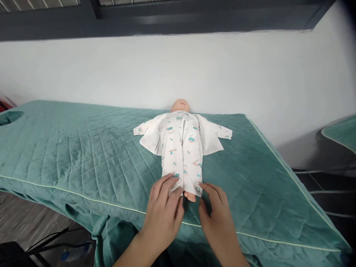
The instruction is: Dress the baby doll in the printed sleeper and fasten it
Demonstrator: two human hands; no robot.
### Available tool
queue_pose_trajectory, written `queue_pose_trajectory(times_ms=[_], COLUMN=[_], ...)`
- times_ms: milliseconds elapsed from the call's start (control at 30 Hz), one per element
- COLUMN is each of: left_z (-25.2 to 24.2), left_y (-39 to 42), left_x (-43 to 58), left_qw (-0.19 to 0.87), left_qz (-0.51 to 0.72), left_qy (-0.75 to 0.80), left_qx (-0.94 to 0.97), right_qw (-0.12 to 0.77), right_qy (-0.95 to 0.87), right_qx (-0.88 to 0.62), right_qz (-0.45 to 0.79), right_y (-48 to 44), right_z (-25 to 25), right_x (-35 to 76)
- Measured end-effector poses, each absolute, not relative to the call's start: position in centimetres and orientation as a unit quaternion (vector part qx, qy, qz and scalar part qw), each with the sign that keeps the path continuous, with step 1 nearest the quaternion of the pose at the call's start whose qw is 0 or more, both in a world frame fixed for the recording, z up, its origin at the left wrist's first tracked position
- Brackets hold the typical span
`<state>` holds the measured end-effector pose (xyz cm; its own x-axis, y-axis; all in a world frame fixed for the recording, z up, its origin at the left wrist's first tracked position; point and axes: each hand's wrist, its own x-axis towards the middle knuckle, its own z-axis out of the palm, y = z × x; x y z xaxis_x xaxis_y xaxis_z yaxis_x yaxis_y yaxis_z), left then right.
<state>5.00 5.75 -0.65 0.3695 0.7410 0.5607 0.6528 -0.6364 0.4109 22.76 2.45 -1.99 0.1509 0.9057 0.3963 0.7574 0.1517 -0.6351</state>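
Note:
A baby doll (180, 105) lies on its back on a green quilted bed cover (111, 148), head toward the wall. White printed trousers (191, 148) cover its body and legs up to near the neck. An open white jacket (213, 135) spreads out on both sides, sleeves stretched outward. My left hand (164, 207) rests on the lower end of the left trouser leg, fingers curved and a little apart. At the right leg's hem, my right hand (215, 209) has its thumb and fingers around the edge. One foot (190, 196) shows between the hands.
Behind the bed is a white wall (97, 70) below a dark frame. Another green-covered surface (343, 133) stands at the right. Cables and a bottle with a blue cap (65, 255) are on the floor at the lower left.

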Motion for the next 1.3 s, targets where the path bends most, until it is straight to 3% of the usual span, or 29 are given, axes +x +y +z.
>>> queue_pose_trajectory(times_ms=[133,300,767,1300], left_z=[-0.6,-1.3,1.2,-2.6], left_y=[7.0,7.8,6.5,5.8], left_x=[6.7,7.4,6.9,3.0], left_qw=[-0.005,-0.024,0.01,0.092], left_qz=[0.292,0.303,0.377,0.418], left_qy=[0.452,0.469,0.377,0.424], left_qx=[0.843,0.829,0.846,0.798], right_qw=[0.396,0.42,0.493,0.432], right_qy=[-0.626,-0.628,-0.619,-0.641], right_qx=[-0.663,-0.645,-0.596,-0.623], right_qz=[0.105,0.117,0.14,0.118], right_y=[2.9,3.6,2.5,1.6], right_z=[-3.5,-4.1,-4.1,-5.1], right_x=[22.9,23.1,23.4,23.7])
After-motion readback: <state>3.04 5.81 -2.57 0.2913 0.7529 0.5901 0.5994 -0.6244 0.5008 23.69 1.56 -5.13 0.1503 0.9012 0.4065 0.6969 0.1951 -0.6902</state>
